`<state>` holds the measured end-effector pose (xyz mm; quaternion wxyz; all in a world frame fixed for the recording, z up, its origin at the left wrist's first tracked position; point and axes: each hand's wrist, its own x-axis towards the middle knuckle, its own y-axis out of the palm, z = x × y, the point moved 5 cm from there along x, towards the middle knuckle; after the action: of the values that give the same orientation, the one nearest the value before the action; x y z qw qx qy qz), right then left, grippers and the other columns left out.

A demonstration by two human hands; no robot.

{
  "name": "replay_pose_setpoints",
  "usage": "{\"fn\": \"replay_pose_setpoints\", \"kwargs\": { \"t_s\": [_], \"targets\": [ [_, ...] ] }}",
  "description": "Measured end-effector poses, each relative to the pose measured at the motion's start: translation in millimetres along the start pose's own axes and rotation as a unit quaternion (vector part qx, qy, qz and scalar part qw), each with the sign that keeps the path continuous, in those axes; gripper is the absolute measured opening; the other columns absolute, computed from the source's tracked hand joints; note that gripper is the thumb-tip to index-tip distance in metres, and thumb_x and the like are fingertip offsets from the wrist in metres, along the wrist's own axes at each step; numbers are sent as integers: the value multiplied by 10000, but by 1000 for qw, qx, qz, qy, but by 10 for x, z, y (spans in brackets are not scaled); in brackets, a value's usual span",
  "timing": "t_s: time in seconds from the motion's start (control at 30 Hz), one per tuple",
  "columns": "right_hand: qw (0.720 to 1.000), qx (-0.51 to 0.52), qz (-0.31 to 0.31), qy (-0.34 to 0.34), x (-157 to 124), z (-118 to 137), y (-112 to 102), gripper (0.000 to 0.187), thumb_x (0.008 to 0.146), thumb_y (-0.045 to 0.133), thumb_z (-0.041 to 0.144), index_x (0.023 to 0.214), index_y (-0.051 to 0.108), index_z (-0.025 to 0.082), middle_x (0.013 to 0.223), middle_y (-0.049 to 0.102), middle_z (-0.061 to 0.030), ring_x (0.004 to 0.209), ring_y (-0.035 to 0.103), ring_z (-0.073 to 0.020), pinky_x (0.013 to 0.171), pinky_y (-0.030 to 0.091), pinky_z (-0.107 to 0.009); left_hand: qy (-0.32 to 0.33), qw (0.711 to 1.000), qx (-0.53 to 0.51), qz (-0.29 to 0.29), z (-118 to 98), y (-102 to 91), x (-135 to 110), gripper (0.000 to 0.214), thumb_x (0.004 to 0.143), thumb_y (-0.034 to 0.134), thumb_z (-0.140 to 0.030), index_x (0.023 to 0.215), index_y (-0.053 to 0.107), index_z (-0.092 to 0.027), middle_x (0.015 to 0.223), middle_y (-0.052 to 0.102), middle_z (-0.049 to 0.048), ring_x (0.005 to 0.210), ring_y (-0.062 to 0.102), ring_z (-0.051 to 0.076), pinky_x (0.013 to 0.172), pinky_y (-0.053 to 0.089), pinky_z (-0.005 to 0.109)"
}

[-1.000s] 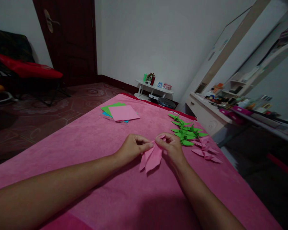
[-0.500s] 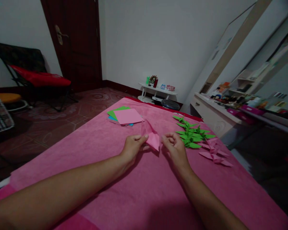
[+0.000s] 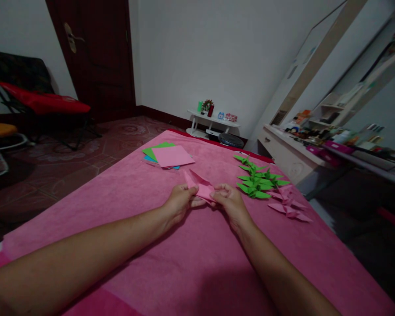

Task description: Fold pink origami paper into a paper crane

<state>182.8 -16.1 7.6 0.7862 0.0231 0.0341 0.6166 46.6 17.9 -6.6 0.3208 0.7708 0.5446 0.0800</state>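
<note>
A partly folded sheet of pink origami paper [image 3: 202,186] is held between both hands above the pink cloth. My left hand [image 3: 181,201] pinches its left side, thumb on top and fingers beneath. At the right edge, my right hand [image 3: 228,199] grips it between thumb and fingers. One flap of the paper stands up on the far side. Beyond my left hand lies a stack of square paper [image 3: 173,156], pink on top with green and blue below. To the right of my right hand sit several green folded paper cranes [image 3: 258,180] and pink folded cranes [image 3: 289,208].
The pink cloth [image 3: 145,267] covers the surface under my arms. Past its far edge stands a low white shelf [image 3: 213,118] with small items. A cluttered dresser [image 3: 289,149] is on the right; a folding chair [image 3: 42,103] and a dark door [image 3: 95,57] are at left.
My right hand has closed on the right edge of the pink paper, from which it was apart before. The paper has turned and flattened somewhat. The view has shifted slightly.
</note>
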Motion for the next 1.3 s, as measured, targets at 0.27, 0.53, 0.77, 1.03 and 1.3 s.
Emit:
{"fn": "replay_pose_setpoints", "kwargs": {
  "t_s": [0.27,0.53,0.77,1.03,1.3],
  "targets": [
    [997,-59,20,50,26,-27,-17,229,611,701,238,802,606,152,591,635,6,451,561,-84,363,369,-139,26,999,1,26,-19,9,5,105,777,583,-97,860,624,-48,855,692,164,707,681,203,711,577,347],
    [984,-46,79,154,21,-22,-26,89,628,650,191,598,591,132,503,621,-1,379,502,-57,343,346,-134,2,999,1,39,-13,9,10,42,703,647,-45,715,613,-66,697,688,91,686,673,178,811,551,363],
    [980,-34,79,179,29,-49,-66,62,602,633,122,576,578,133,518,621,0,407,521,-64,420,421,-161,-40,998,27,43,-8,18,13,102,661,651,19,716,625,-64,683,697,80,670,673,162,775,561,303],
    [980,72,51,178,14,3,-96,180,715,589,301,719,641,129,626,634,-20,459,538,-76,496,465,-215,-14,999,-27,-8,-21,-58,89,163,653,636,51,746,622,-81,735,698,71,684,675,148,719,571,245],
    [1000,-19,9,-21,-41,67,99,301,581,746,347,689,526,172,509,491,70,410,393,-51,416,298,-180,56,993,-88,-47,-49,-95,96,189,610,678,51,653,559,-90,619,662,37,616,659,143,724,569,294]
  ]
}}
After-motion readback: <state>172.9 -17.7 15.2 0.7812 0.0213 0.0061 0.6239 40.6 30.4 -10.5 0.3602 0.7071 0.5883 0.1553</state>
